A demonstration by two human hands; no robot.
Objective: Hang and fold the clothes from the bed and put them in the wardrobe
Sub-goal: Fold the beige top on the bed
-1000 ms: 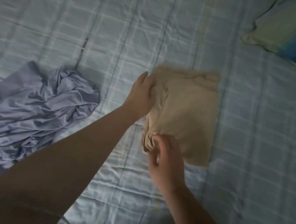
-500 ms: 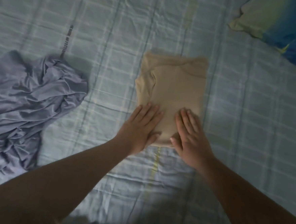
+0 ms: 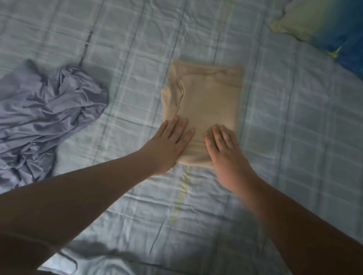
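A beige garment (image 3: 206, 100) lies folded into a neat rectangle in the middle of the bed (image 3: 294, 145). My left hand (image 3: 169, 143) rests flat on its near left corner, fingers spread. My right hand (image 3: 225, 149) lies flat on the near right corner, slightly blurred. Neither hand grips the cloth. A crumpled lavender garment (image 3: 34, 114) lies unfolded on the bed at the left, apart from both hands.
A pale blue checked sheet covers the bed. A pillow (image 3: 343, 28) in yellow-green and dark blue sits at the top right corner. A bit of light fabric with a thin strap (image 3: 64, 262) shows at the bottom edge.
Both hands let go of the beige garment's left fold and now press flat on its near edge. The view has shifted so the garment sits more central.
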